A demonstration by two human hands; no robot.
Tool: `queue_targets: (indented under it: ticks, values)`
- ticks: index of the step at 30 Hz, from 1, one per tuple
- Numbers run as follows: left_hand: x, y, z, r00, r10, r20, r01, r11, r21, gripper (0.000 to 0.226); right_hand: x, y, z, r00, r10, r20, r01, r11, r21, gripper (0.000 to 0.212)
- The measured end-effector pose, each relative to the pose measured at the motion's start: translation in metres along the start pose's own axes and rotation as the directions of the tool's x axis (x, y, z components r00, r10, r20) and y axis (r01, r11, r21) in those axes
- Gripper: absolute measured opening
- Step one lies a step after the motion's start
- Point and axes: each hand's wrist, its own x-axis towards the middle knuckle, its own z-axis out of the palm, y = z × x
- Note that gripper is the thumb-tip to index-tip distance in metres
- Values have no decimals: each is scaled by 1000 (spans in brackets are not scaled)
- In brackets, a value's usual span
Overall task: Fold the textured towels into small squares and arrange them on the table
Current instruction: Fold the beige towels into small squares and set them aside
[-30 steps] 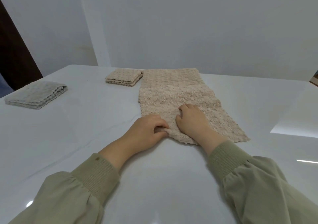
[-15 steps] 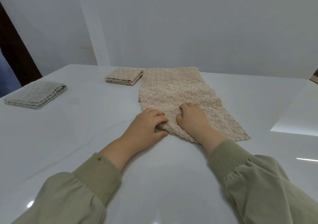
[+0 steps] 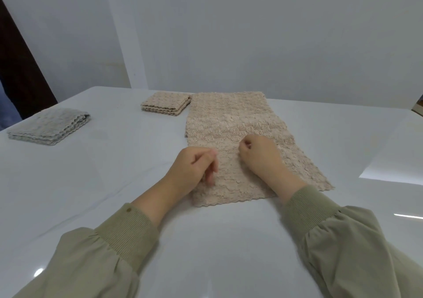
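Note:
A long beige textured towel [image 3: 231, 123] lies flat on the white table [image 3: 114, 171], running away from me. My left hand [image 3: 194, 171] hovers at the towel's near left edge. Its fingers are loosely bent and blurred, with the tips brushing the cloth and holding nothing. My right hand [image 3: 258, 158] rests on the middle of the towel's near part with its fingers curled into a fist. No cloth shows inside it. A beige towel folded into a small square [image 3: 166, 103] sits at the long towel's far left corner. A grey folded towel [image 3: 49, 126] lies far left.
A white wall stands right behind the table's far edge. A dark door frame [image 3: 20, 68] is at the far left. The table's right edge [image 3: 389, 160] runs close to the towel's right side.
The bunched near left corner of the towel now lies spread flat. My left hand let go of it and lifted slightly. My right hand curled into a fist.

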Motion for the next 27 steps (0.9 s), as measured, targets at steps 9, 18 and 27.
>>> queue_targets:
  ticks: [9,18,27]
  values:
    - [15,-29,-4,994,-4,113,-83,659,748,34,-5,6,3,899,49,436,118,930,-347,57]
    - [19,-26,-9,979,47,-198,101,733,673,22,2,-14,-30,964,-6,267,77,964,-255,25]
    - [26,-26,-15,994,-21,-112,100,627,772,40,1,0,-44,911,70,407,40,966,-255,38]
